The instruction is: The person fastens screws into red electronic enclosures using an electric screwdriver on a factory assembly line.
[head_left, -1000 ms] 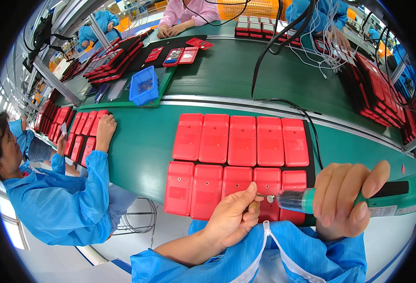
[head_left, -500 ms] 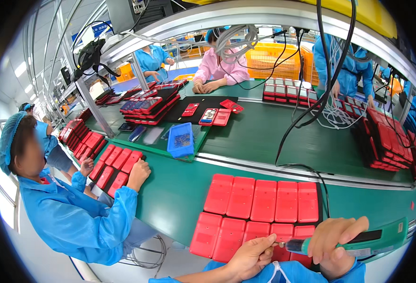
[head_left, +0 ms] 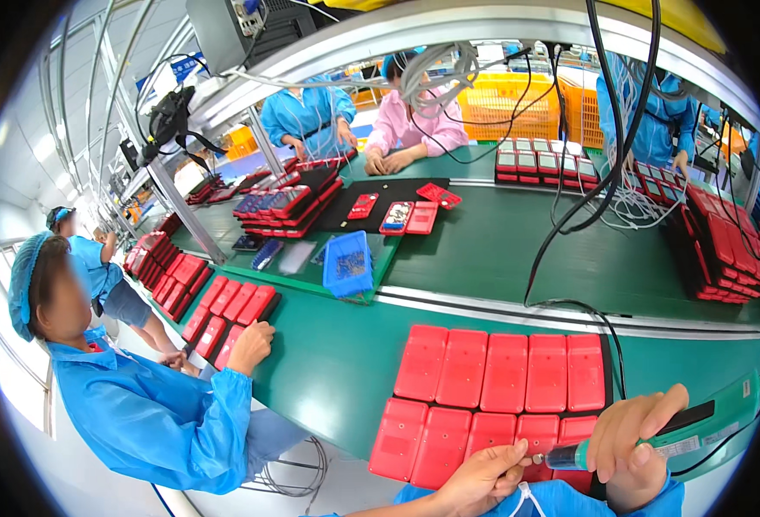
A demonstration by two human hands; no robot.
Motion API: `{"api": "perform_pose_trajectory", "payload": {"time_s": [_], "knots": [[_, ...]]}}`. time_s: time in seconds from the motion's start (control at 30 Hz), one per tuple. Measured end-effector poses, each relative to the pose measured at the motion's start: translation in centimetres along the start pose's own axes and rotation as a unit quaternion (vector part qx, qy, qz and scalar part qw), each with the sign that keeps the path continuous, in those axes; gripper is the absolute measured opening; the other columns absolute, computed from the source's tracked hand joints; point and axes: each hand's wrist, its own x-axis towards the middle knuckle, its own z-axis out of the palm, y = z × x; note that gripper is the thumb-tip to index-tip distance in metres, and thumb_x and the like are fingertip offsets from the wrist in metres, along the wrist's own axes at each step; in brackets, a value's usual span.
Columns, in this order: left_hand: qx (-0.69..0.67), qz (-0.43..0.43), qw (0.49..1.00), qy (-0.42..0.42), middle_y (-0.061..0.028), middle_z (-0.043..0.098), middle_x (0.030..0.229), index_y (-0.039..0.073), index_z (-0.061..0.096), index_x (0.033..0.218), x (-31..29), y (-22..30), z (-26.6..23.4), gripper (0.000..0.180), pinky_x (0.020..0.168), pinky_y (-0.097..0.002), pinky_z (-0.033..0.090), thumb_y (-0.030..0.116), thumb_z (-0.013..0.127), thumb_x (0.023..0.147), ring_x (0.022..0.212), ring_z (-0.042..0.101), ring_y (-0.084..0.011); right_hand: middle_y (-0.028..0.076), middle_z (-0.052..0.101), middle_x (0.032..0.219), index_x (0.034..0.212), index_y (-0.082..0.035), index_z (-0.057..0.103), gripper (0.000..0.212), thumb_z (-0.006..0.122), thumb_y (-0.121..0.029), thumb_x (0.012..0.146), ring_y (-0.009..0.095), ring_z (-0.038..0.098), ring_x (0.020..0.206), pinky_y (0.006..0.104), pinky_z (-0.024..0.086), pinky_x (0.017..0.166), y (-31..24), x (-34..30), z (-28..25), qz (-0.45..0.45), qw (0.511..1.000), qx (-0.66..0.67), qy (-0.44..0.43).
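Observation:
A green electric screwdriver [head_left: 725,420] lies in my right hand [head_left: 632,444], with the fingers wrapped round its grip and its tip toward the left. My left hand [head_left: 483,476] is closed in a pinch right at the metal tip. What the thumb and finger hold there is too small to make out. Both hands are above the near row of red plastic casings [head_left: 443,435]. A second row of red casings [head_left: 460,366] lies just beyond, all face down on a black tray [head_left: 607,370]. The hands cover part of the near row.
A co-worker in blue [head_left: 152,405] handles red casings [head_left: 240,302] at the left. A blue bin [head_left: 347,263] of small parts stands beyond them. Stacked red casings [head_left: 725,246] rise at the right. Black cables [head_left: 608,185] hang over the green bench [head_left: 328,345].
The whole view has shifted, so the bench appears farther right. My hands keep the same hold at the screwdriver tip. The left co-worker's far hand has dropped lower.

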Motion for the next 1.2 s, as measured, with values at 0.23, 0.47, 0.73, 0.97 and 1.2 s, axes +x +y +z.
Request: {"api": "perform_pose_trajectory", "payload": {"time_s": [0.23,0.47,0.73,0.97,1.2], "knots": [[0.04,0.014,0.999,-0.003,0.0048,0.037,0.048,0.0,0.053,0.085,-0.2,-0.2,-0.3,0.033,0.035,-0.0181,0.016,0.033,0.048,0.085,0.037,0.023,-0.0034,0.004,0.043,0.046,0.086,-0.005,0.033,0.02,0.051,-0.007,0.08,0.016,0.046,0.033,0.0291,0.043,0.033,0.2,-0.1,-0.5,0.001,1.0,0.016,-0.017],[0.055,0.006,0.998,0.0,0.0051,0.036,0.048,0.0,0.054,0.085,-0.2,0.5,0.0,0.031,0.034,-0.0181,0.015,0.03,0.046,0.087,0.036,0.022,-0.003,0.004,0.042,0.047,0.086,-0.005,0.032,0.019,0.05,-0.006,0.079,0.015,0.045,0.033,0.0277,0.043,0.032,0.6,0.2,-0.2,0.0,1.0,0.016,-0.008],[0.018,-0.005,1.0,-0.023,0.0053,0.035,0.048,0.001,0.055,0.083,-0.3,0.6,-0.6,0.03,0.034,-0.0182,0.015,0.03,0.046,0.087,0.037,0.022,-0.003,0.003,0.041,0.046,0.085,-0.005,0.032,0.018,0.049,-0.005,0.079,0.014,0.044,0.032,0.027,0.042,0.032,1.0,0.4,0.2,0.013,1.0,0.022,0.001],[0.001,-0.02,0.999,-0.039,0.0049,0.034,0.047,0.001,0.054,0.085,0.1,1.2,-1.1,0.029,0.034,-0.0189,0.015,0.029,0.047,0.086,0.036,0.024,-0.0034,0.003,0.039,0.045,0.084,-0.004,0.031,0.018,0.048,-0.003,0.079,0.014,0.041,0.03,0.026,0.042,0.031,1.8,1.0,-0.3,0.017,0.998,0.061,-0.001],[-0.016,-0.047,0.996,-0.076,0.0049,0.034,0.047,0.001,0.055,0.086,0.0,1.5,-1.0,0.027,0.034,-0.018,0.017,0.028,0.047,0.086,0.037,0.025,-0.0037,0.002,0.038,0.046,0.084,-0.005,0.029,0.018,0.047,-0.003,0.079,0.011,0.04,0.029,0.0237,0.041,0.029,2.4,1.3,-1.0,0.015,0.997,0.077,0.018]]}}
